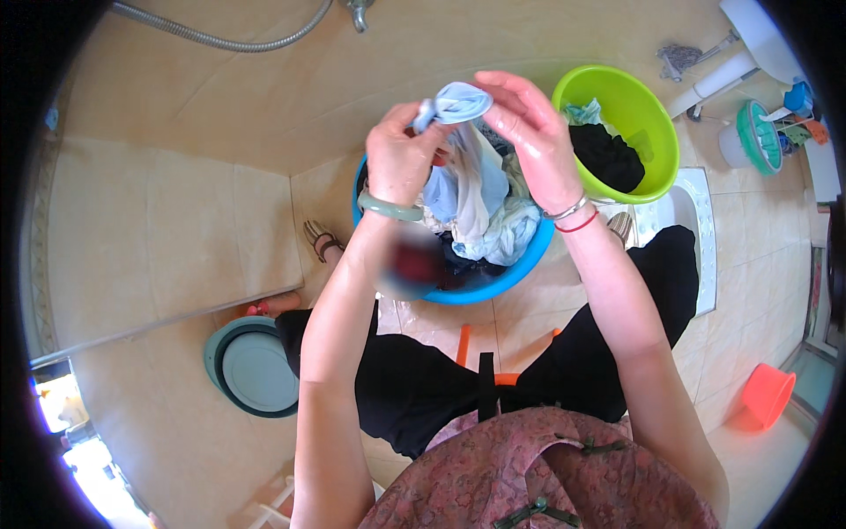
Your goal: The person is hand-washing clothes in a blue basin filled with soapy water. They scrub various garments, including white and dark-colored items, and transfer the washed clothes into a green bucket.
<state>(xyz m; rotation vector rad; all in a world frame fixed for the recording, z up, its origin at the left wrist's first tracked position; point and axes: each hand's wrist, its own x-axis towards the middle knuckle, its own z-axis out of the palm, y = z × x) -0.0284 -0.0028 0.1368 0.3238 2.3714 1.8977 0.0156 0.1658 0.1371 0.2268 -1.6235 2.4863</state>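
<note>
Above a blue basin (529, 266), my left hand (398, 157) pinches a twisted light-blue cloth (462, 102), bunched at its top. Pale blue and white fabric hangs below it into the basin. On the other side, my right hand (538, 145) has its fingers stretched and apart, with the cloth's folded end close to its thumb and fingertips. Wet laundry (511, 231) in pale blue, patterned and dark colours fills the basin. A blurred dark red patch hides part of the basin's near left rim.
A lime-green basin (661, 145) holding black and pale clothes stands at the right, beside a white squat toilet (705, 238). A grey-green basin (256, 366) is at the left. An orange bucket (767, 397) lies far right. A metal hose (229, 40) hangs along the wall.
</note>
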